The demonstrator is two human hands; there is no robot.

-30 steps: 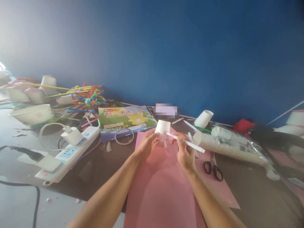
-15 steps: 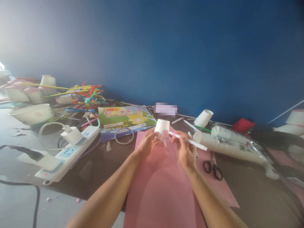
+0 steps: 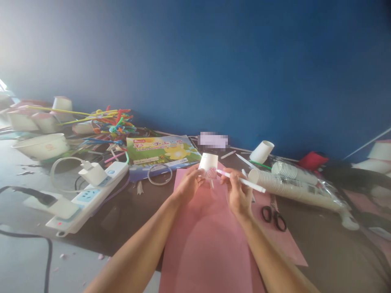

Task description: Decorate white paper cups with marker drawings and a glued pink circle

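Note:
My left hand (image 3: 190,183) grips a small white paper cup (image 3: 209,161) by its left side, above the pink paper (image 3: 210,236). A pinkish patterned patch (image 3: 211,173) shows at the cup's lower end. In my right hand (image 3: 238,193) is a white pen (image 3: 249,184) with a pinkish part near its tip. The tip points left, close to the patch; whether it touches cannot be made out. The cup's far side and some fingertips are hidden.
Black-handled scissors (image 3: 274,218) and sleeved paper cups (image 3: 293,193) lie to the right, with a single cup (image 3: 262,152) behind. A colour-paper pack (image 3: 161,156), clear ring (image 3: 159,174), power strip (image 3: 88,199), pipe cleaners (image 3: 117,122) and a bowl (image 3: 41,146) are at left.

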